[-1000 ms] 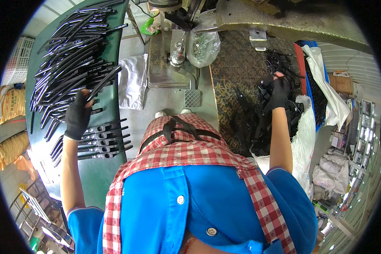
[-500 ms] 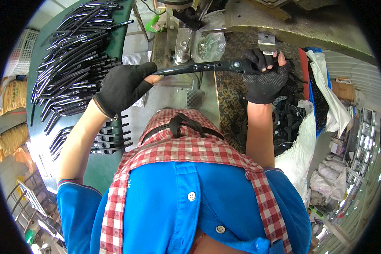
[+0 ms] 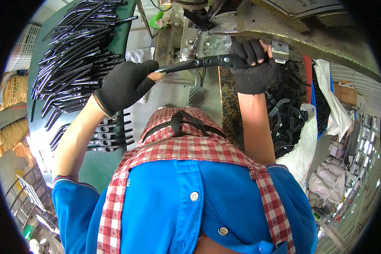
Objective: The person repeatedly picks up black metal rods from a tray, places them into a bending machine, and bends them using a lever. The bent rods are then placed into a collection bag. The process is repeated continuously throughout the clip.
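My left hand [image 3: 128, 85], in a black fingerless glove, is closed round the left end of a black glossy tube [image 3: 184, 66]. My right hand [image 3: 253, 70], also gloved, grips the tube's right end, where a black fitting [image 3: 222, 60] with a silver rivet and holes shows. The piece lies level across my view, in front of a machine's metal post [image 3: 189, 50] and above a foot pedal [image 3: 197, 95]. A small metal block [image 3: 280, 51] is just right of my right fingers. The very tip of the right end is hidden by my fingers.
A green table [image 3: 93, 169] at left bears a pile of black tubes [image 3: 74, 63] and a row of fitted pieces [image 3: 108, 135]. At right lie a heap of black parts [image 3: 285, 122] and a white woven sack [image 3: 302, 148]. A machine frame [image 3: 309, 34] overhangs the upper right.
My hands have come from the tube pile and the parts heap to hold one piece between them. Over the last half second it has shifted slightly up, with my right hand moving left.
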A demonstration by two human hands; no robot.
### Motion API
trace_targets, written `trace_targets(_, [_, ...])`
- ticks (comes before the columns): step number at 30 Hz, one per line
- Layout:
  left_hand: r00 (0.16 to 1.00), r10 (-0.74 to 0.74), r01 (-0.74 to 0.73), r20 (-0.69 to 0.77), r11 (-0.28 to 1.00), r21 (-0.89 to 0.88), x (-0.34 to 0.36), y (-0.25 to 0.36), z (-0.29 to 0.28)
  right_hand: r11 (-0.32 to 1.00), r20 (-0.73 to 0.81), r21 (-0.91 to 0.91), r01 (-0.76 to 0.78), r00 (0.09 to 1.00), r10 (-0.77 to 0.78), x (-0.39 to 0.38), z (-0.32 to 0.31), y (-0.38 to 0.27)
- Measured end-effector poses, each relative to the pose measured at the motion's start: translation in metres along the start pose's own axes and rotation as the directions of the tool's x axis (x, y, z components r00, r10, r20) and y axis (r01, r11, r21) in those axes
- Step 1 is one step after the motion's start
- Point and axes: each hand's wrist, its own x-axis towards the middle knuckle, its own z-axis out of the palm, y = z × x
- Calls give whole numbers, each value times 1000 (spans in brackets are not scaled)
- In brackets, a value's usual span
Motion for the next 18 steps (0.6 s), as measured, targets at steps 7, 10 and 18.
trace_targets(7, [988,79,-85,-129,996,-37,7,-12,0,997,-79,41,69,995,-66,22,10,8])
trace_targets(10, [997,38,-44,-64,995,-87,10,-14,-4,984,-249,-126,129,956,-158,28,18,14])
trace_targets(18, [994,66,-67,-87,998,-9,22,-36,-13,991,-346,-96,96,930,-123,42,0,15])
